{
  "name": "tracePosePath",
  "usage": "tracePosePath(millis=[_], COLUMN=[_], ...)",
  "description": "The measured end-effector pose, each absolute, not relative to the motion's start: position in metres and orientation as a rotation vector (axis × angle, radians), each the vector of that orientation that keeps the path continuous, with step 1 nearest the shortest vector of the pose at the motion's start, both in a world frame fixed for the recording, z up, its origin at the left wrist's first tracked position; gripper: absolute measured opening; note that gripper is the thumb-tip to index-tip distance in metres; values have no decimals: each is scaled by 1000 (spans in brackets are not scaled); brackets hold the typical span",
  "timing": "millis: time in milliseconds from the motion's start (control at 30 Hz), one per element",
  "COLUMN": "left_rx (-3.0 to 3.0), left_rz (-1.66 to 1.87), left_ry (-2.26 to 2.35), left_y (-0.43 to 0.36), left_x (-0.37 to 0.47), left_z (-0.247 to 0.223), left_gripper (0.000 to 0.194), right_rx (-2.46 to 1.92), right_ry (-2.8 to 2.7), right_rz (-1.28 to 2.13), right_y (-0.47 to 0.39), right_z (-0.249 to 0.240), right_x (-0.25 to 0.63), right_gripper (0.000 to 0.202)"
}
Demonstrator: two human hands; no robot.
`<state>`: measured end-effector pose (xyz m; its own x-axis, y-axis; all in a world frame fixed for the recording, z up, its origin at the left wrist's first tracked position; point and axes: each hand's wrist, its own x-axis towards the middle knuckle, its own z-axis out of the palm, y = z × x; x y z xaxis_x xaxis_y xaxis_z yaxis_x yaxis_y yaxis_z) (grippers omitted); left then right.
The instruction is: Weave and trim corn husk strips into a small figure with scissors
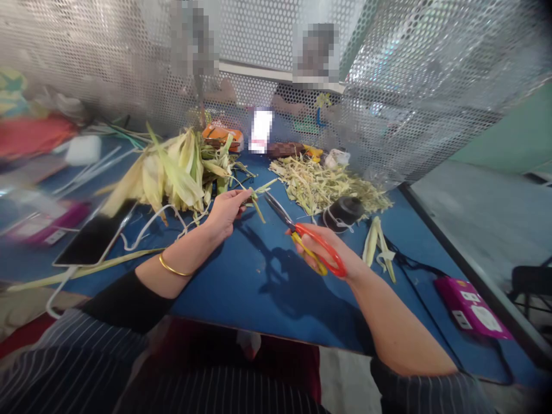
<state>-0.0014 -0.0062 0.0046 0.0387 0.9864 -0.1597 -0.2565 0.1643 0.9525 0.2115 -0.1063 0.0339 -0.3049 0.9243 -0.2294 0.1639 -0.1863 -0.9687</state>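
Observation:
Between the thumb and fingers of my left hand (228, 213) are pinched a few thin corn husk strips (260, 208), with loose ends sticking out to the right. My right hand (321, 244) grips scissors (330, 253) by a red and a yellow handle loop. Their blades point up and left, the tips close to the husk strips; whether they touch, I cannot tell. Behind my left hand lies a heap of pale green corn husks (172, 172). A pile of cut husk scraps (310, 184) spreads beyond the scissors, beside a black thread spool (344, 213).
A tablet (92, 238) with a white cable lies at left on the blue table (215, 293). At right are folded husk pieces (377, 247) and a purple packet (472, 307). A perforated metal screen (267, 34) stands behind, with a lit phone (261, 131) before it.

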Motion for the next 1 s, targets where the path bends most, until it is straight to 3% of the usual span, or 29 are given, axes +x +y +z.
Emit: tracePosePath(millis=[1000], left_rx=[917], left_rz=[1034], left_ry=[1046], left_y=[-18], left_x=[11], left_z=[7], left_gripper=[16], right_rx=[-1381], right_ry=[-1456], right_rz=[1404], right_y=[-100], right_z=[11], right_x=[201], right_gripper=[40])
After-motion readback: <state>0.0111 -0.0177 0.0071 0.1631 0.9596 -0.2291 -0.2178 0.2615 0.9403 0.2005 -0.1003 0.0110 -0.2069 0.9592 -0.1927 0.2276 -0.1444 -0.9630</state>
